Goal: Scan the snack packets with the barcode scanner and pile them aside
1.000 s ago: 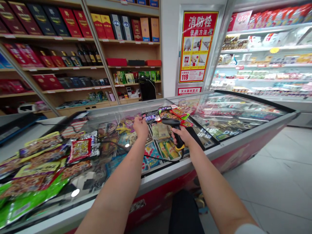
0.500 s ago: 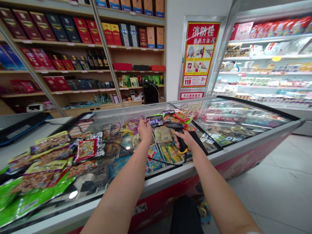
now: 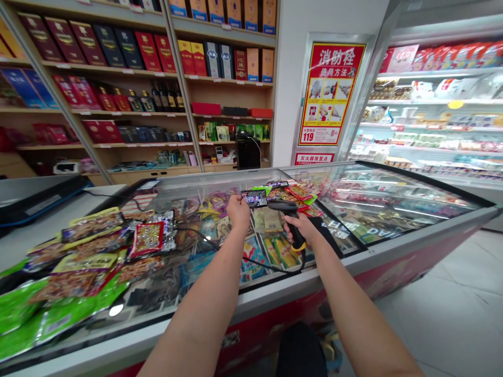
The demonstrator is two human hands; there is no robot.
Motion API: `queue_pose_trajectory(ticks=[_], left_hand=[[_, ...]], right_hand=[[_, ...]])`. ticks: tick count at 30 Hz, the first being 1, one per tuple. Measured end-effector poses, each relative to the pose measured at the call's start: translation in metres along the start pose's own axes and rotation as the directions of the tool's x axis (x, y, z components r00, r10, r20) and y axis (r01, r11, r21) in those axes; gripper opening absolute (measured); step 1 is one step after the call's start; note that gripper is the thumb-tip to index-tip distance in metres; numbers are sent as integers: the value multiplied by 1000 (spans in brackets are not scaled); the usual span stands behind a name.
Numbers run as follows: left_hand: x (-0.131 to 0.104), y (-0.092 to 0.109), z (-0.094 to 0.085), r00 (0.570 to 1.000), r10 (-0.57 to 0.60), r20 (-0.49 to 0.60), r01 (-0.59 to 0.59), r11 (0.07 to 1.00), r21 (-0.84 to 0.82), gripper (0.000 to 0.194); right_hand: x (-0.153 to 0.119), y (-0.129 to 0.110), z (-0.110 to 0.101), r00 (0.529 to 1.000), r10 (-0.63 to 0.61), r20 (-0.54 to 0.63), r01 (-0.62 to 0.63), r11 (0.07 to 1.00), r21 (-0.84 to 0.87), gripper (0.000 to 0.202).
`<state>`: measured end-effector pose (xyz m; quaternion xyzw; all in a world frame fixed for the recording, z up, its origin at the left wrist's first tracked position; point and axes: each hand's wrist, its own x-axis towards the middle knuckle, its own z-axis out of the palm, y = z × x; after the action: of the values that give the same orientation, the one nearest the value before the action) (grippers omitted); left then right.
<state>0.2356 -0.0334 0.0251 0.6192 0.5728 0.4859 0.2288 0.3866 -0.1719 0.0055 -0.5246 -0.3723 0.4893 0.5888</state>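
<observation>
My left hand [image 3: 238, 212] pinches the left end of a small dark snack packet [image 3: 255, 198] with pale print, held above the glass lid. My right hand [image 3: 301, 228] is wrapped round the grip of a black and yellow barcode scanner [image 3: 283, 206]. The scanner's head points left, close to the packet's right end. A black cable runs from the bottom of its handle across the glass. Just behind the hands lie several red and green snack packets [image 3: 299, 192] on the glass.
The glass-topped chest freezer [image 3: 349, 260] spans the view. On its left part lies a pile of snack bags [image 3: 90, 251] with a red packet [image 3: 147, 238]. Shelves of boxes [image 3: 149, 48] stand behind, and a lit refrigerated display [image 3: 440, 123] is at the right.
The whole view has shifted slightly, so everything sits a little further right. Both hands keep their grips, with the packet and scanner still close together.
</observation>
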Motion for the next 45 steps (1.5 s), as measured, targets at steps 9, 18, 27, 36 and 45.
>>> queue_pose_trajectory(ticks=[9,18,27,36,45], left_hand=[[1,-5,-13,998,-54,-39,52,996,-66,5],[22,-59,-100,970,-57,-237,47,998,-48,2],[44,-123,-210,885,-67,-461,98,994,44,15],[47,-162,-250,889,95,-448,-5,980,198,43],[43,-144,-237,872,251,-421,-81,921,380,46]], right_hand=[[0,-10,9,996,-72,50,73,997,-12,39],[14,-8,106,945,-79,318,123,985,-119,43],[41,-3,211,858,-7,513,79,990,-119,37],[45,24,279,827,38,561,8,997,-79,44],[49,24,260,861,7,508,8,1000,-27,48]])
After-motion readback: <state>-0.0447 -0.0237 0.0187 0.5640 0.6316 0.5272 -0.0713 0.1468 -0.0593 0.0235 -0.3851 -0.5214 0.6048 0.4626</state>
